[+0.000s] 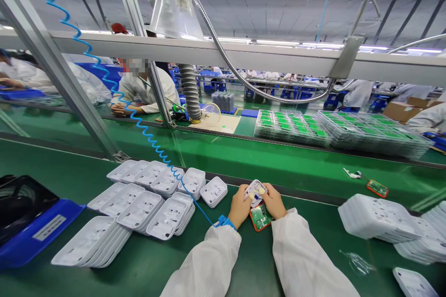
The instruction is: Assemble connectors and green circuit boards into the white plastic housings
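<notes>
Both of my hands are closed on one small white plastic housing (255,190), held just above the bench. My left hand (240,206) grips its left side, and my right hand (274,202) grips its right side. The thumbs, with pale yellow tips, press on its face, and a small dark blue part shows between them. Under the housing lies a green circuit board (260,218) with a red-orange edge, partly hidden by my hands. A blue wrist strap (226,222) with a coiled cord circles my left wrist.
Stacked white housings (141,209) stand on the left, more white stacks (379,216) on the right. A blue bin (45,236) sits far left. On the green conveyor (278,162) lies another red-edged board (377,188). Trays of green boards (292,125) stand beyond; a co-worker (149,90) sits opposite.
</notes>
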A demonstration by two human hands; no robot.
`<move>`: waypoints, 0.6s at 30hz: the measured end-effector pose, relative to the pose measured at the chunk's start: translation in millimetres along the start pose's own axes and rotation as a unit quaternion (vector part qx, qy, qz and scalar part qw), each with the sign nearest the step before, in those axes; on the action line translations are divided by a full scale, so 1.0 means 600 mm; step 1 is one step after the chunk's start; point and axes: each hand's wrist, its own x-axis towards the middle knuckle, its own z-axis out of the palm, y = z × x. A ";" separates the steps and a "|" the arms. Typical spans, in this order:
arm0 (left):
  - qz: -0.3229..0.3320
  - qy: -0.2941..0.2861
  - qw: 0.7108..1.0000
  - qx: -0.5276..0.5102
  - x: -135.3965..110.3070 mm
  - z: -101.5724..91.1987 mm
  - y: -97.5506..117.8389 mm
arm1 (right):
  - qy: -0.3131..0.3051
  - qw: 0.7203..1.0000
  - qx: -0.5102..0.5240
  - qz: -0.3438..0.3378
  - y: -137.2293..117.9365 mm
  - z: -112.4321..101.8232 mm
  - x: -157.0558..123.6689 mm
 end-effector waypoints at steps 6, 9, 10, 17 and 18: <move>-0.006 -0.003 1.000 0.000 -0.002 -0.002 0.007 | 0.000 1.000 -0.001 0.004 -0.002 0.000 0.000; -0.008 -0.003 1.000 0.000 -0.002 -0.003 0.009 | 0.001 1.000 -0.003 0.005 -0.003 -0.001 -0.001; -0.009 -0.002 1.000 0.001 -0.002 -0.003 0.009 | 0.001 1.000 -0.003 0.006 -0.003 -0.001 -0.001; -0.009 -0.004 1.000 0.005 -0.002 -0.004 0.009 | 0.003 1.000 -0.007 0.012 -0.007 -0.002 -0.001; -0.008 -0.004 1.000 0.004 -0.002 -0.004 0.008 | 0.003 1.000 -0.009 0.013 -0.007 -0.002 -0.001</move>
